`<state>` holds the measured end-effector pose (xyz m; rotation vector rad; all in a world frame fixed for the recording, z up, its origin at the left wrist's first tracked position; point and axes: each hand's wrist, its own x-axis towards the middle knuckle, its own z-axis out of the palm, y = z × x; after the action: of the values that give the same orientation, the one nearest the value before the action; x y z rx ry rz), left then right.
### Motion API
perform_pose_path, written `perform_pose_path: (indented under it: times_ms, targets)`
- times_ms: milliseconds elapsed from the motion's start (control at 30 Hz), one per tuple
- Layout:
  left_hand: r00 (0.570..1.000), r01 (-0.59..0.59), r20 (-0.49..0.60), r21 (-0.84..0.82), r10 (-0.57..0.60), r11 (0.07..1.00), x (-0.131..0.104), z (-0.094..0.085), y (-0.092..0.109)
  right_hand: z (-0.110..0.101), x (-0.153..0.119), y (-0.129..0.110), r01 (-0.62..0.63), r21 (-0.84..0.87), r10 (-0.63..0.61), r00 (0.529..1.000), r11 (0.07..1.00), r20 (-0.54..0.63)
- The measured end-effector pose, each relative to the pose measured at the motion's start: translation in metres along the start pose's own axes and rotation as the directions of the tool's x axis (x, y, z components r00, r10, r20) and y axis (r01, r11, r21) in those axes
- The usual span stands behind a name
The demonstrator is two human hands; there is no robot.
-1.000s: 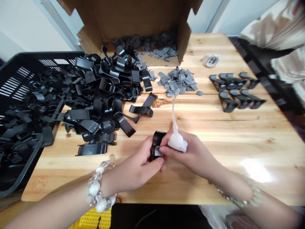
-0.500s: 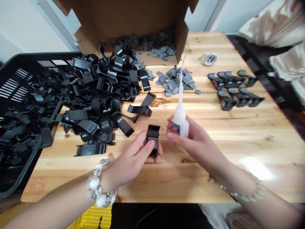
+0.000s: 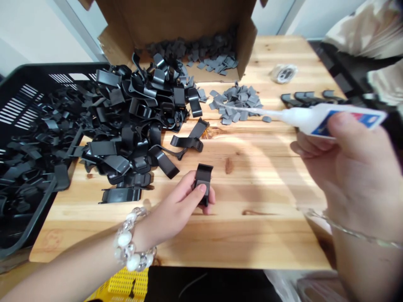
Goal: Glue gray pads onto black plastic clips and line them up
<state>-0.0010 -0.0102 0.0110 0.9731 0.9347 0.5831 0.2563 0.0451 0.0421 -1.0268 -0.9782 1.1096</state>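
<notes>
Nearest us, on the left, our left hand (image 3: 181,201) is closed around a black clip (image 3: 204,174), its thumb pressed on a grey pad (image 3: 203,184) at the clip's middle; we hold the clip above the near part of the wooden table (image 3: 267,235). A beaded bracelet (image 3: 125,239) circles that wrist. On the right, our raised right hand (image 3: 355,163) grips a white glue bottle (image 3: 317,119) with a blue and red label, thumb on the label. The bottle lies nearly level, its long thin nozzle pointing left, seen across the grey pad pile (image 3: 239,100); we cannot tell whether they touch.

Beyond our left hand, a heap of black clips (image 3: 138,113) spreads over the table against a black basket (image 3: 19,247), which holds more dark pieces. Past the bottle, we see a row of clips (image 3: 304,97), partly hidden by it, and a roll of tape (image 3: 284,74). Farthest off, an open cardboard box (image 3: 176,21) holds more grey pads (image 3: 217,58).
</notes>
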Motion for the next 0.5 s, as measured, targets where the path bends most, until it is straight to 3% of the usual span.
perform_pose_path:
  times_ms: [200,500]
  targets:
    - [1.000,0.023,0.000,0.004,-0.023,1.000,0.0010,0.0004,0.0004,0.0065,-0.0059,-0.0016,0.085,0.001,-0.085,0.996,0.996,-0.014]
    - [1.000,0.006,0.016,0.040,-0.007,0.999,0.0008,-0.0012,-0.0035,0.0090,-0.0097,0.0022,0.059,-0.046,-0.063,0.993,0.997,-0.096]
